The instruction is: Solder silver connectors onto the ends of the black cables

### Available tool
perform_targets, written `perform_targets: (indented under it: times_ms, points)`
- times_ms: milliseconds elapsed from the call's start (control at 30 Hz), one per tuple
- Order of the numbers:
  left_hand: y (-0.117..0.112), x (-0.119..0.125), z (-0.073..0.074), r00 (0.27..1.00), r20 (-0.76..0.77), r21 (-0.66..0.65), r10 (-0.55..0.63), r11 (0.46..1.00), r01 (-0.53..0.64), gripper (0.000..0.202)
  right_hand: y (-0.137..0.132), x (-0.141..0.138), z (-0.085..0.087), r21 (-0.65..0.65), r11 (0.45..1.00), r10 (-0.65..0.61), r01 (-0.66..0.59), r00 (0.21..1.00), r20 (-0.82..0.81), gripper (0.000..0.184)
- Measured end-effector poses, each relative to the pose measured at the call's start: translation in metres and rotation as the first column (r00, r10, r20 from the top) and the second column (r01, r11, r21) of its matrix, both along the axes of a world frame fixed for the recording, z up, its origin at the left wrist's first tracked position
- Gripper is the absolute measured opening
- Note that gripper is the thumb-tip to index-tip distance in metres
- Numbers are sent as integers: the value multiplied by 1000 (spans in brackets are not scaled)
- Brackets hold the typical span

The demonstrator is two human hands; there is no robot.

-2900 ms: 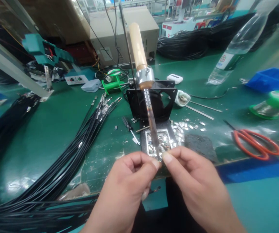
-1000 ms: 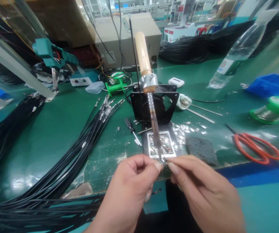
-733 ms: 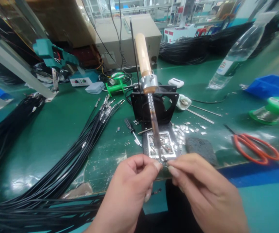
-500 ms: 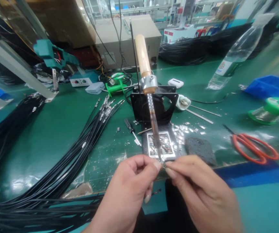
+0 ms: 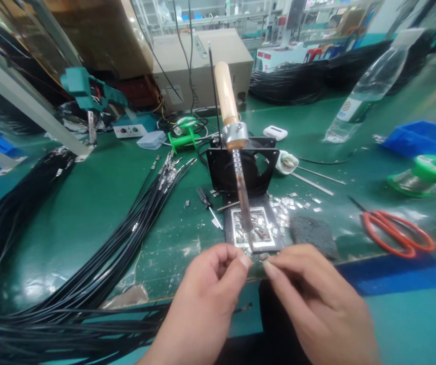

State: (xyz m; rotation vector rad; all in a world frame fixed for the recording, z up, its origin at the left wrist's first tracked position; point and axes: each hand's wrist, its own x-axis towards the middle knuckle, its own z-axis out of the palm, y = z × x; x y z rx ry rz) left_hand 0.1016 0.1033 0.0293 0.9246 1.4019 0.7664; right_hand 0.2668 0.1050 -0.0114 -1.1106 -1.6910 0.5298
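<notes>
A soldering iron (image 5: 236, 162) with a wooden handle stands tilted in a clamp, its tip pointing down at a small metal tray (image 5: 253, 230) of silver terminals. Just below that tip, my left hand (image 5: 206, 299) pinches something thin between thumb and forefinger. My right hand (image 5: 316, 299) pinches a small metal piece (image 5: 265, 256) close beside it. The two pinches sit a little apart at the tray's near edge. What my left fingers hold is too small to name.
A large bundle of black wires (image 5: 88, 268) with metal ends fans across the left of the green table (image 5: 88, 208). Red scissors (image 5: 396, 233), a solder spool (image 5: 426, 172), a blue bin (image 5: 426, 137), a water bottle (image 5: 369, 86), a dark sponge (image 5: 312, 233) and a small screwdriver (image 5: 208, 205) lie around.
Both hands have dropped slightly from the iron's tip and drawn a little apart. The view has shifted a bit; the iron and tray stay put.
</notes>
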Motion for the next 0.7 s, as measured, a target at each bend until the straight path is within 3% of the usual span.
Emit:
perform_targets:
  times_ms: [300, 700]
  points:
    - [2, 0, 2, 999, 49, 38, 11, 999, -13, 29, 7, -3, 5, 84, 996, -14, 14, 1000, -6, 11]
    - [5, 1, 5, 996, 80, 40, 45, 998, -48, 27, 10, -9, 7, 84, 996, -20, 21, 1000, -13, 11]
